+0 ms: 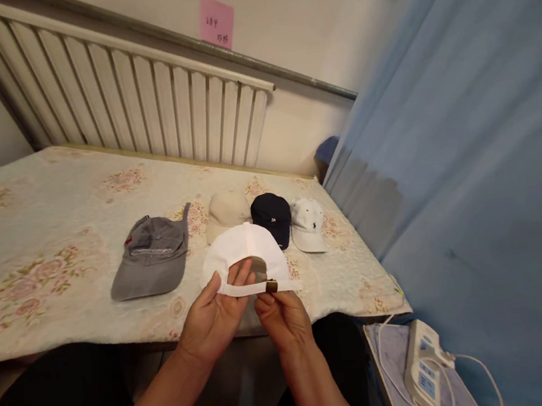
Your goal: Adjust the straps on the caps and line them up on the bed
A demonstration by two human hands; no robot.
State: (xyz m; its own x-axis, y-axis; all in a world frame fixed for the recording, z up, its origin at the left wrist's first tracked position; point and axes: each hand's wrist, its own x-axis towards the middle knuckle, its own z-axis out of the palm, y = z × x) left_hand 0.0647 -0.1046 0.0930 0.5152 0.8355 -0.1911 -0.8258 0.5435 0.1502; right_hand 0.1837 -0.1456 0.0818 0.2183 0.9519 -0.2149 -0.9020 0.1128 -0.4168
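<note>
A: Hands, quick?
B: Both on the white fabric baseball cap [245,250]; it's held up over the near edge of the table, back opening facing the camera; left hand [216,318] pinches the thin white rear strap [238,291] between thumb and fingers, just left of the small brass-coloured metal buckle [271,286]; right hand [284,318] comes up from below, fingertips pressed together on the strap at the buckle.
A: Is the cap touching the table?
B: Cannot tell; it sits in front of the floral-print cloth-covered table [27,230].
A: Rest?
B: Four more caps lie on the cloth behind it; grey cotton cap [152,256] on the left, brim towards the camera; then a tight row: beige cap [227,212], navy cap with small white lettering [271,216], white cap with a small dark logo [307,223]; white ribbed radiator [135,94] along the wall; pink sticky note [216,22] above it; blue curtain [468,135] on the right; white power strip [423,370] lower right.
</note>
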